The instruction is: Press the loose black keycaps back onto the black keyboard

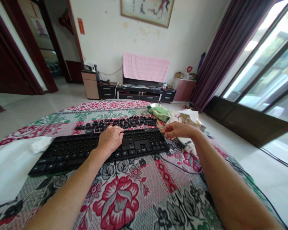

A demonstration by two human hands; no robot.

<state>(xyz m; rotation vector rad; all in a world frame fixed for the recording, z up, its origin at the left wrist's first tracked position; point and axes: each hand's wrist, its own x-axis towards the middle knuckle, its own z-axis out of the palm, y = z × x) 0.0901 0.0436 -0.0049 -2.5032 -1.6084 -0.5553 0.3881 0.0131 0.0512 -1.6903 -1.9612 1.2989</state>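
A black keyboard (79, 150) with many of its keycaps off lies across the patterned tablecloth. My left hand (110, 139) is on the middle of the keyboard, its fingers curled over and holding it near the far edge. At the keyboard's right end, my right hand (179, 130) is closed in a pinch. From its fingertips sticks out a thin tan piece (159, 124), too small and blurred to name exactly. Loose black keycaps (129, 122) are spread in a long heap just beyond the keyboard.
White cloth or paper (12, 166) covers the table's left side. A green wipes packet (159, 111), crumpled tissues (190, 148) and a box (193, 118) sit at the right. A black cable (180, 167) runs rightward from the keyboard. Beyond the table stands a low cabinet (139, 95).
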